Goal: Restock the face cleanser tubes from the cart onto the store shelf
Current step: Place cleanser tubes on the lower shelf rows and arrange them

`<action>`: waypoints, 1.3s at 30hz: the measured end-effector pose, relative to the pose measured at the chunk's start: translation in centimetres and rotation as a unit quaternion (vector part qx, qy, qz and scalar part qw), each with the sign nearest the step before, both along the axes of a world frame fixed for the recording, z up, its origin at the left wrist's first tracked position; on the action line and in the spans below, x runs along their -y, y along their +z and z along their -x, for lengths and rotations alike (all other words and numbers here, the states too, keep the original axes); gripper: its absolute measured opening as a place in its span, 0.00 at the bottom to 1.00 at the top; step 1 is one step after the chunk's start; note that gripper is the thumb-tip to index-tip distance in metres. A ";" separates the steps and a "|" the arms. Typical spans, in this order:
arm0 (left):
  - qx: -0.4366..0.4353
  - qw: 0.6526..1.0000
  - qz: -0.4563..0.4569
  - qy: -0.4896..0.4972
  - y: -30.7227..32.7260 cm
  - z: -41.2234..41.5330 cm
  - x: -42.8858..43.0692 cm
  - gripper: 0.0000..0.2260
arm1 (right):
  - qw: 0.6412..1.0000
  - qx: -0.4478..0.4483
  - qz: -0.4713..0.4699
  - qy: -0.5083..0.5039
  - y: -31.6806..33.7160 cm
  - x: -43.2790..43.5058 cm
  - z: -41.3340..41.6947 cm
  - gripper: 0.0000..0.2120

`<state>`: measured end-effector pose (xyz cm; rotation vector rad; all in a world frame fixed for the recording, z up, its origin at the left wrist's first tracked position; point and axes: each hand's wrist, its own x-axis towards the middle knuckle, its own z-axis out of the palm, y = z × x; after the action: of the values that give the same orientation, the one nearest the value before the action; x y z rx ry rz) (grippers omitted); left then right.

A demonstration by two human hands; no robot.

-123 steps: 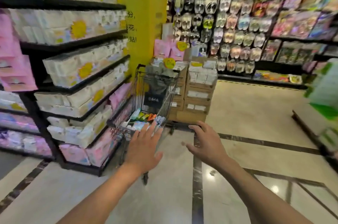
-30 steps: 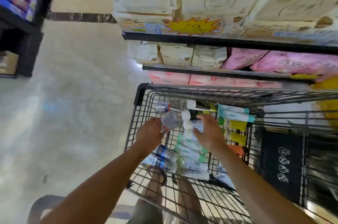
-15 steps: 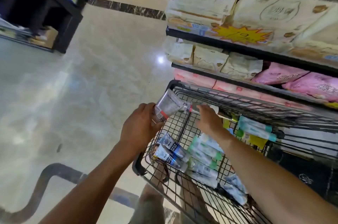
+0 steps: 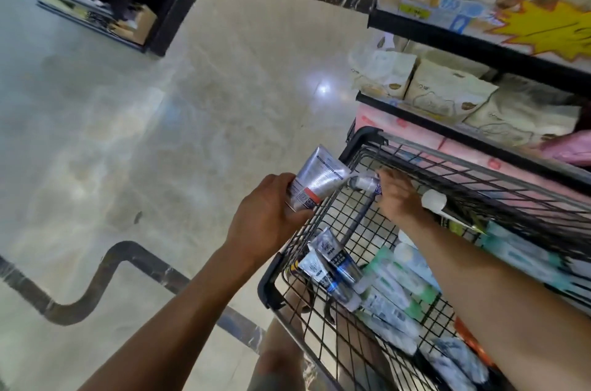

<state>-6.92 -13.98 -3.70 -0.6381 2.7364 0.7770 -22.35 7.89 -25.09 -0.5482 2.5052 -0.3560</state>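
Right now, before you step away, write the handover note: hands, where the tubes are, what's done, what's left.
Left hand grips a silver tube at the cart rim.
Right hand, inside the cart, curls round a white cap beside that tube; same tube or another, unclear.
More tubes lie on the cart floor.
Done: one tube lifted out.
Left: shelve it, then the rest; the shelves in view hold none.
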 end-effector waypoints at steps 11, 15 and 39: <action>0.006 0.969 -0.211 0.125 3.7 -1.3 0.9 0.22 | 0.980 0.141 0.136 -0.046 11.9 -1.7 -2.7 0.22; -0.033 0.943 -0.293 0.153 6.2 -2.1 0.7 0.19 | 0.947 0.214 0.226 -0.081 18.8 -2.0 -4.5 0.17; -0.238 0.740 -0.577 0.251 21.6 -16.6 16.2 0.15 | 0.946 0.088 0.307 0.057 49.1 18.6 -12.1 0.29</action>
<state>9.63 -30.19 17.94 -0.8826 1.6871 2.6953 -10.27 -10.75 23.98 -0.8505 2.1519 -1.1067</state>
